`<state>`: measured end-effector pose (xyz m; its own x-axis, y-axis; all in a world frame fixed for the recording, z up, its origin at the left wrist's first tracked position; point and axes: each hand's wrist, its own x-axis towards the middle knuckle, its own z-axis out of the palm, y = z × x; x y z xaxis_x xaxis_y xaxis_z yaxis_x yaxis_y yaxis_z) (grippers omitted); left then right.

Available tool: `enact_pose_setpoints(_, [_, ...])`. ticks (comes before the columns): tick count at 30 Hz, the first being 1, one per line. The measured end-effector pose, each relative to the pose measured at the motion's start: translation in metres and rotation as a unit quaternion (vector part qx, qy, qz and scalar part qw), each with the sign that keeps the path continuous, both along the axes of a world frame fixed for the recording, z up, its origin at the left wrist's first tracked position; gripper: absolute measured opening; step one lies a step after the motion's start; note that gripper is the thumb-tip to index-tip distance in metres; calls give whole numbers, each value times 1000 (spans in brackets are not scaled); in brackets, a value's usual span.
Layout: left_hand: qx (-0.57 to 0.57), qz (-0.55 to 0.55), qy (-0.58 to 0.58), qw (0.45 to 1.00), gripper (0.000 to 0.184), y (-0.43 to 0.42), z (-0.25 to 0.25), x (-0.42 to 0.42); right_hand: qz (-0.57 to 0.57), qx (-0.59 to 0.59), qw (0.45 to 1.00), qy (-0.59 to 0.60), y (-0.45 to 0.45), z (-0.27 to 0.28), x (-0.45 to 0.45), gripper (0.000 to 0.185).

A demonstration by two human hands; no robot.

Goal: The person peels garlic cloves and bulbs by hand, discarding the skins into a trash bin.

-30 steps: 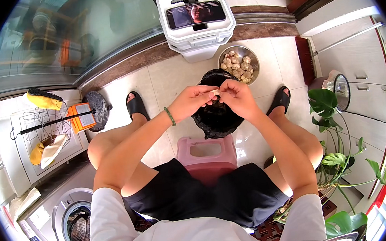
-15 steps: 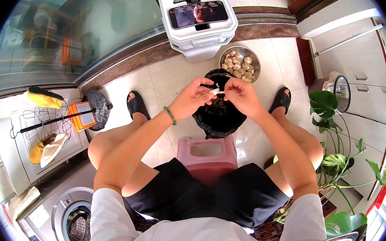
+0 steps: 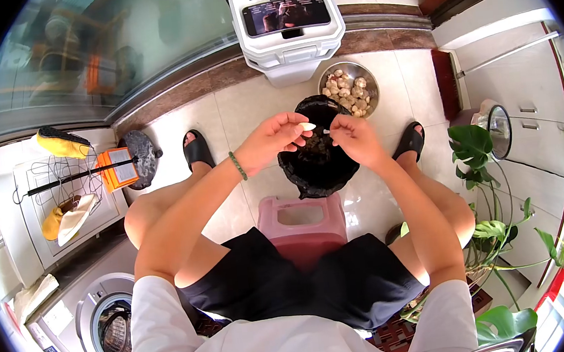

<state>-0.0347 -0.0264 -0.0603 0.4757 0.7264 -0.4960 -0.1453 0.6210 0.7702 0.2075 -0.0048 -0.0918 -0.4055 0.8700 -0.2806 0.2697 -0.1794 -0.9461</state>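
My left hand [image 3: 272,142], with a green bead bracelet at the wrist, pinches a pale garlic clove [image 3: 306,127] between thumb and fingertips. To its right, my right hand [image 3: 354,137] is closed at the fingertips on a small whitish scrap [image 3: 326,132], apart from the clove. Both hands are above a bin lined with a black bag [image 3: 319,176], which has brownish scraps inside. Beyond the bin on the floor, a metal bowl [image 3: 375,94] holds several garlic bulbs [image 3: 345,90].
A pink stool [image 3: 300,231] stands between my legs. Behind the bin is a white container [image 3: 291,54] with a phone [image 3: 287,14] on top. At the left are a wire rack and a washing machine [image 3: 111,328]; at the right, plants [image 3: 472,146] and cabinets.
My hands have moved apart. The clove has come away with my left hand, and the small scrap with my right. The picture on the phone has changed.
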Motion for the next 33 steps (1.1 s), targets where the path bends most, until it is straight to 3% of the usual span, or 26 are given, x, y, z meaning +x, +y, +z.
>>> enact_pose_setpoints(4, [-8,5,-19,1000,25,0,5,-1,89,66,988,-109,-5,6,0,6])
enact_pose_setpoints(9, [57,-7,-47,997,25,-3,1,-1,105,131,980,-106,-10,4,-1,4])
enact_pose_setpoints(14, [140,27,24,989,26,-5,2,5,104,153,974,-129,-10,6,-4,6])
enact_pose_setpoints(18, [177,20,73,981,27,-6,1,5,73,75,993,-54,-11,16,-9,17])
enact_pose_setpoints(22, [285,25,170,943,25,-7,10,9,27,5,998,62,-15,8,-17,31])
enact_pose_setpoints(26, [295,28,203,933,24,-9,6,17,-1,-19,997,76,-25,3,-29,33])
enact_pose_setpoints(30, [281,48,183,941,24,-12,-4,24,-5,94,995,11,-19,9,-31,35])
enact_pose_setpoints(32, [194,62,59,977,24,-10,-15,26,16,198,977,-73,-14,26,-31,33])
enact_pose_setpoints(33, [192,56,29,979,28,-8,-13,27,10,184,980,-68,-12,26,-31,32])
